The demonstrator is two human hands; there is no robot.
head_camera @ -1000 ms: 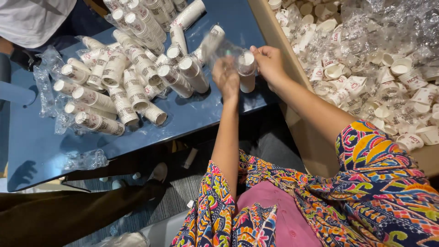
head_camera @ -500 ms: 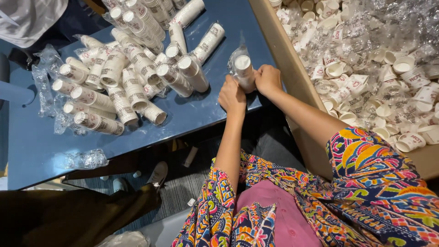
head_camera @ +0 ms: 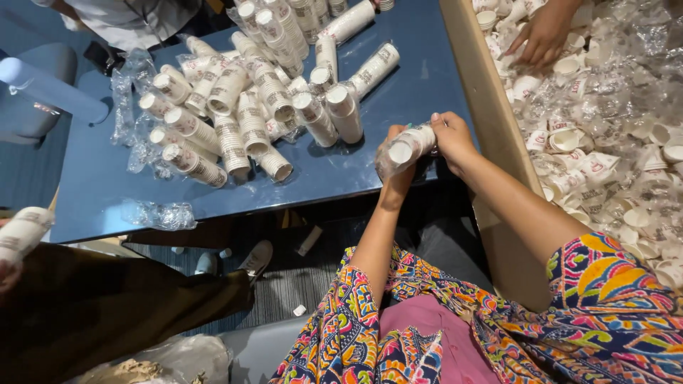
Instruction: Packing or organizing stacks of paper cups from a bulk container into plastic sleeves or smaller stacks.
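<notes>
Cup stack (head_camera: pixel 411 144) — white, plastic-sleeved, lying sideways.

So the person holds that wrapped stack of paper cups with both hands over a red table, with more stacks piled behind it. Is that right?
Not quite: the table is blue, not red, as the head view shows. The rest holds: the left hand and right hand hold the wrapped stack of paper cups, with more stacks piled behind.

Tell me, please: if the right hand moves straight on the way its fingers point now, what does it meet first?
The right hand points left along the sleeve of cups it holds, so first it likely meets the left hand gripping the other end.
</notes>
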